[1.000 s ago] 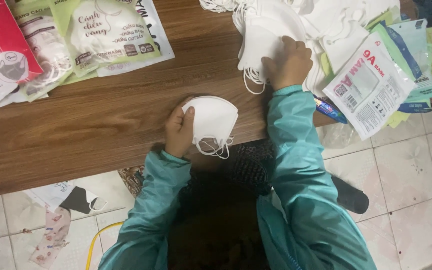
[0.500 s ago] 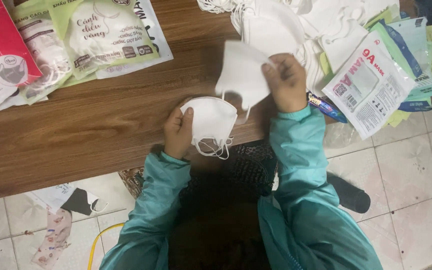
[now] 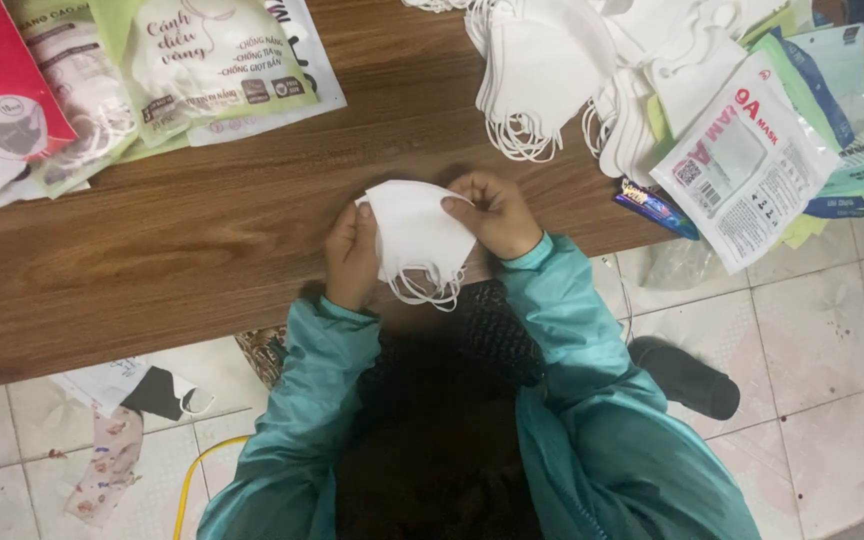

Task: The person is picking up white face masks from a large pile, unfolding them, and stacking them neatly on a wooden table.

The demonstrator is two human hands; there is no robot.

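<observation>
A small stack of white folded face masks (image 3: 414, 236) sits at the near edge of the wooden table (image 3: 202, 250), ear loops hanging toward me. My left hand (image 3: 350, 252) grips its left side and my right hand (image 3: 494, 212) presses its right top corner, so both hands hold the stack between them. Teal sleeves cover both arms. A large pile of loose white masks (image 3: 542, 70) lies farther back on the right.
Printed mask packets (image 3: 207, 60) in green, white and red lie at the table's far left. More packets (image 3: 752, 150) overhang the right edge. On the tiled floor are a dark slipper (image 3: 687, 378), scraps of packaging (image 3: 142, 390) and a yellow cord (image 3: 192, 480).
My right hand lifted one white mask off the big pile, carried it back toward me and laid it on the stack under my left hand. Both hands now clasp the stack.
</observation>
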